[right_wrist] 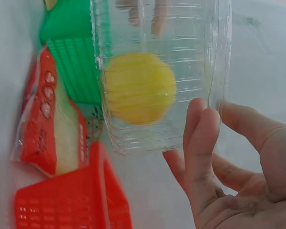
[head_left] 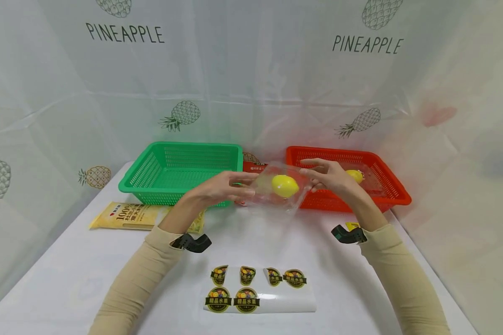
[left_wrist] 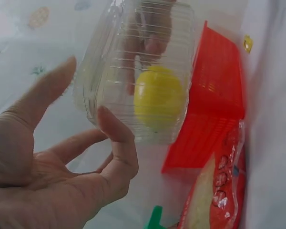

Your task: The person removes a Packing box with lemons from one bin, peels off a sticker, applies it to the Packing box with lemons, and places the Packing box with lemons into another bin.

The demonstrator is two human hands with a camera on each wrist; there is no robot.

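A clear plastic clamshell box (head_left: pixel 272 207) is held up over the table between both hands, with a yellow lemon (head_left: pixel 285 186) inside it. At its left end, the left hand (head_left: pixel 226 187) pinches the box between thumb and fingers. The right hand (head_left: pixel 329 176) grips the opposite end, its fingertips on the clear wall in the right wrist view. Through the ribbed plastic (left_wrist: pixel 128 62), the lemon (left_wrist: pixel 158 98) lies against one side in the left wrist view. Part of the other hand shows through the box in each wrist view.
Behind the hands stand a green basket (head_left: pixel 180 190) and a red basket (head_left: pixel 318 202), which holds another lemon (head_left: pixel 355 176) in clear plastic. A red packet (right_wrist: pixel 45 114) lies between them. A yellow pasta bag (head_left: pixel 130 216) lies at left, a sticker sheet (head_left: pixel 285 304) in front.
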